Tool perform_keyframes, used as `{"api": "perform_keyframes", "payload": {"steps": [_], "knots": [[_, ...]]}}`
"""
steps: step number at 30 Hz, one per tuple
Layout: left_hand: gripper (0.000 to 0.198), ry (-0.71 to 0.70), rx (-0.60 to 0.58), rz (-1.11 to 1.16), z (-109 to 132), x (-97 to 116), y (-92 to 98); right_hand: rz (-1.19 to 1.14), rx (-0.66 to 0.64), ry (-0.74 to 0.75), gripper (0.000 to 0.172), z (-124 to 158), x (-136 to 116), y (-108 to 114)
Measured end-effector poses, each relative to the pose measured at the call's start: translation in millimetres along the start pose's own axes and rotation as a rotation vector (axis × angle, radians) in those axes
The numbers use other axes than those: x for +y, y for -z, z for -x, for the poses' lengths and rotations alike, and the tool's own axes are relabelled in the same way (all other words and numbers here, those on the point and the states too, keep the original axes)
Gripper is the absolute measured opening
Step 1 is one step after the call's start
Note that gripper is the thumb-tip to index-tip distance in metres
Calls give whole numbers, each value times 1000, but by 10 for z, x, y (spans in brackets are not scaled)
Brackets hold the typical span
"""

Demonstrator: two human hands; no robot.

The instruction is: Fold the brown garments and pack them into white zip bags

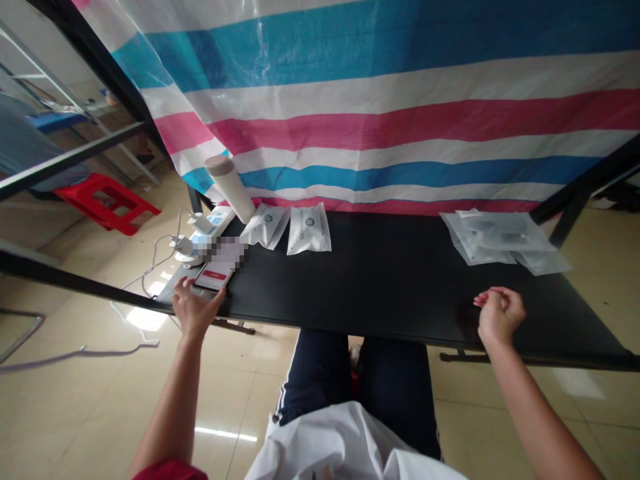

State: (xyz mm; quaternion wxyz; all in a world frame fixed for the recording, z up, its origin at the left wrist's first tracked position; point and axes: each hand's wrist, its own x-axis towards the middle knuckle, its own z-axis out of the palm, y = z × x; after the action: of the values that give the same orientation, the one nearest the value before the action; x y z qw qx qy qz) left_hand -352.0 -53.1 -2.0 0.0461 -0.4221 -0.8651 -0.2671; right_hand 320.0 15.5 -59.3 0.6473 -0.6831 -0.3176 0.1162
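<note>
My left hand (pixel 194 308) rests at the near left edge of the black table (pixel 390 280), fingers spread around the near end of a smartphone (pixel 214 275) with a red bar on its screen. My right hand (pixel 499 313) hovers over the table's near right part, its fingers curled loosely with nothing visible in them. Two white sealed pouches (pixel 287 228) lie at the back left. A heap of clear plastic pouches (pixel 503 239) lies at the back right, beyond my right hand.
A white cylindrical bottle (pixel 231 188) stands tilted at the back left beside a power strip with white plugs and cables (pixel 196 239). A striped blue, pink and white tarp (pixel 390 107) hangs behind the table. A red stool (pixel 106 203) stands on the floor at left.
</note>
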Motion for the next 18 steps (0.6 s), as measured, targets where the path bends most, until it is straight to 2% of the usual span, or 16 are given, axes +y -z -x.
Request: {"api": "perform_keyframes", "payload": {"steps": [4, 7, 10, 15, 18], "knots": [[87, -40, 30, 2, 53, -11, 44, 68, -287, 8, 19, 169, -107, -214], [86, -41, 38, 1, 77, -5, 48, 140, -460, 10, 25, 312, -270, -537], [84, -17, 34, -4, 93, 14, 44, 159, -573, 39, 29, 509, -470, -1006], [83, 5, 29, -6, 115, 37, 48, 165, -737, 84, 31, 1011, -818, -1952], [82, -9, 44, -10, 127, 42, 48, 254, -777, 114, 28, 1314, -1014, -2415]]}}
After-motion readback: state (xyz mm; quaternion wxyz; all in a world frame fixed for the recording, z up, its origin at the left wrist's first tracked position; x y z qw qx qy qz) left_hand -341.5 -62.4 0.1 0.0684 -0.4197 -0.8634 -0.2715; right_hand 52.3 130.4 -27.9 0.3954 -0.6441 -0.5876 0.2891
